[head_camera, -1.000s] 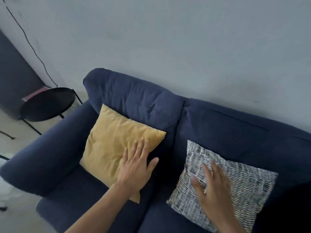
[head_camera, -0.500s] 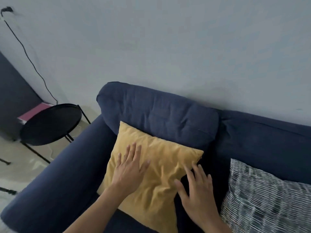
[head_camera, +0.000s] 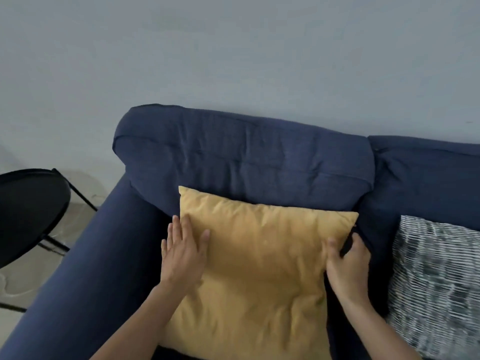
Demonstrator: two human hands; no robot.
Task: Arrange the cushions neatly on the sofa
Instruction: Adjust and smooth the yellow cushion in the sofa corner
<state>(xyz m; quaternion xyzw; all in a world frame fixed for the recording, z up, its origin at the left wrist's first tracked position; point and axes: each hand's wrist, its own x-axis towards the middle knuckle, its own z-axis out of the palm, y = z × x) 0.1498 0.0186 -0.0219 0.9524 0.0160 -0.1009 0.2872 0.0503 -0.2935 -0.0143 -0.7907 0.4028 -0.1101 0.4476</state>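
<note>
The yellow cushion (head_camera: 259, 268) leans upright against the navy sofa (head_camera: 244, 157) backrest at its left end, its square face forward and top edge running level along the back. The left hand (head_camera: 183, 253) lies flat with fingers spread on its left edge, while the right hand (head_camera: 346, 266) grips its right edge. A black-and-white patterned cushion (head_camera: 436, 287) stands just beside it on the next seat.

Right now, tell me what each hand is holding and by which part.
The right hand grips the yellow cushion at its right edge, fingers curled behind it. The left hand holds nothing; it lies flat and open against the cushion's left edge.
</note>
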